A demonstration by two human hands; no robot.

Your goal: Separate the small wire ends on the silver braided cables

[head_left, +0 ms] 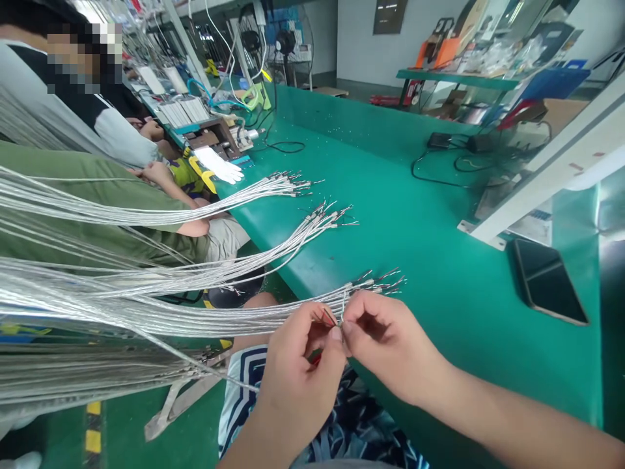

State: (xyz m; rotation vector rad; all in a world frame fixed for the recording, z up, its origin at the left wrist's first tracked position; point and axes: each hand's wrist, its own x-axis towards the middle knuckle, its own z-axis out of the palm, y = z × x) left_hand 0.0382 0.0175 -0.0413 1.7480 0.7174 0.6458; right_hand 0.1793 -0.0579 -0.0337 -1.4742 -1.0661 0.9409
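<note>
My left hand (303, 371) is closed in a pinch around the end of a silvery braided cable (195, 360), which runs in from the left. Thin red and dark wires (328, 318) show between its thumb and forefinger. My right hand (390, 342) meets it, thumb and fingertip pinched on the thin wire ends; the exact contact is hidden by the fingers. Just beyond both hands lies a bundle of similar cables (288, 312), its stripped ends spread on the green table (439, 273). Two more bundles, a middle one (273, 254) and a farther one (234, 203), reach over the table edge.
A phone (549, 280) lies at the right near a white metal post (537, 169). Black adapters with cords (456, 142) sit farther back. On the left, a person in a green garment (97, 189) and another person sit beside the bench. A white glove (218, 164) rests there.
</note>
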